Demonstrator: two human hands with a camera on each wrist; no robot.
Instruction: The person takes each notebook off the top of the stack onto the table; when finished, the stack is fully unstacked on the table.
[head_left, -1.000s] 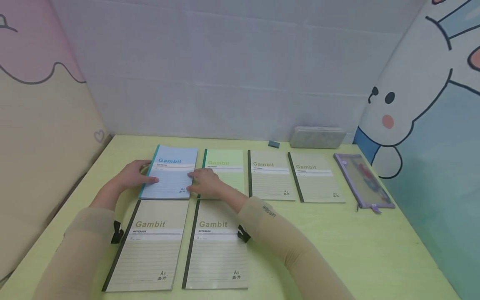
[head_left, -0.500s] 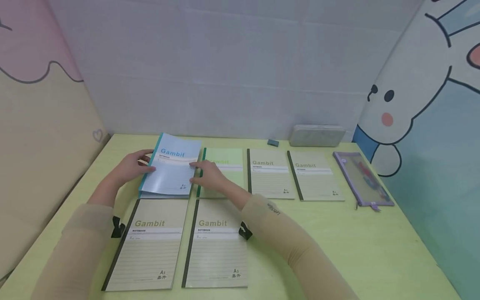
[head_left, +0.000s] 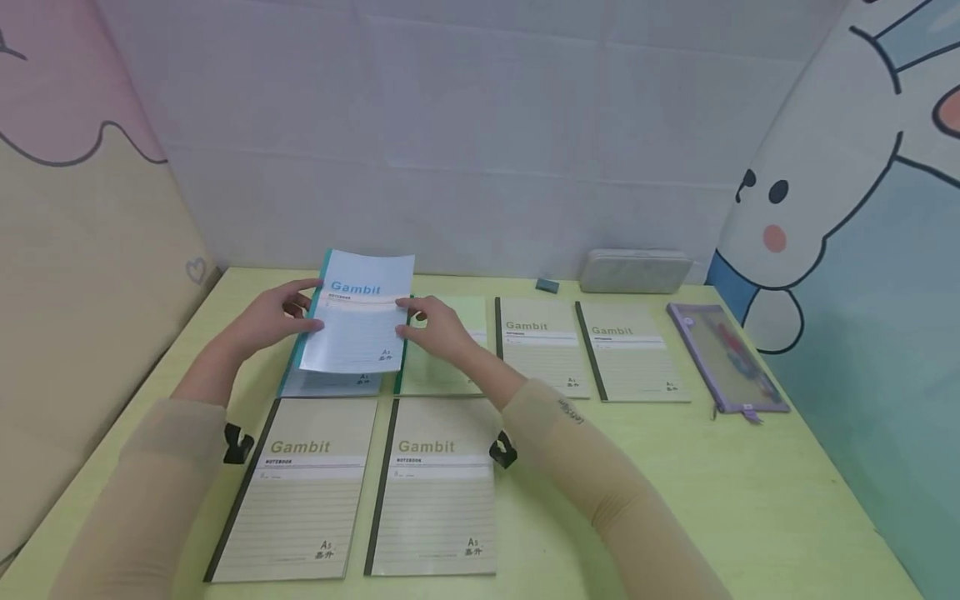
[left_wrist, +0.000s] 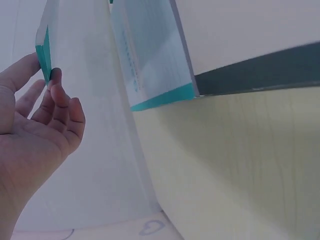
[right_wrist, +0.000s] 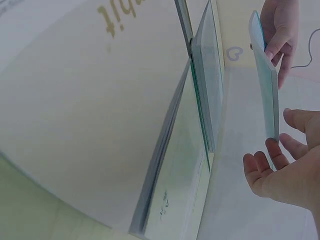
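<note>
The left hand (head_left: 266, 321) and the right hand (head_left: 441, 329) grip opposite edges of the upper blue notebook (head_left: 358, 321), which has just risen off the lower blue notebook (head_left: 332, 383) (its twin, it seems) and hangs above it, so it now looks free to move.

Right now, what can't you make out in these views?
Head: most of the lower blue notebook, hidden by the upper blue notebook.
Head: most of the title on the green notebook, hidden by the right hand.
Head: contents of the purple pouch, blurred through its cloudy front.
</note>
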